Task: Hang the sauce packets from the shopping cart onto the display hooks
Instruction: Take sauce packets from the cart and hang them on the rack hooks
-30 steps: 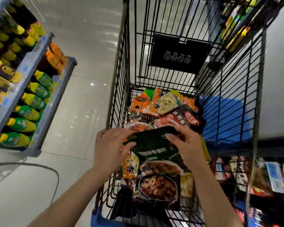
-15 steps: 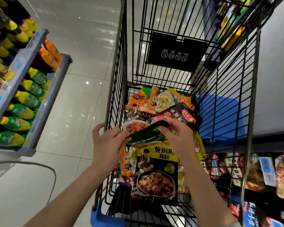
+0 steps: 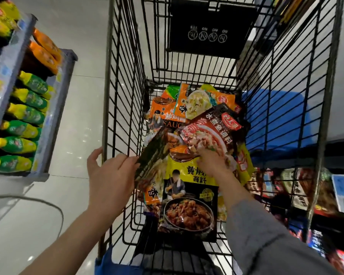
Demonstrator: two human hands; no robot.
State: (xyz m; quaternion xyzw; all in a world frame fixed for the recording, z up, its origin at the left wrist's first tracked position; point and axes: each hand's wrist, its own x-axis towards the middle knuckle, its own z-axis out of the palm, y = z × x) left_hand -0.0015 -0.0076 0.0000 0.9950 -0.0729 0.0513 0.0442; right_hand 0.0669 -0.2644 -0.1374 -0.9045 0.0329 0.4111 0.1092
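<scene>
left hand (image 3: 109, 181) grip pinches dark green packet (image 3: 152, 155) tilted on edge, likely to clear the pile, while right hand (image 3: 211, 162) fingers close on red packet (image 3: 208, 130) atop heap in cart (image 3: 127, 96); hooks not in view.

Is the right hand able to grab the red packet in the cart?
Probably yes. The right hand is already down inside the cart, its fingers at the near edge of the red packet, which lies on top of the pile with nothing covering it.
</scene>
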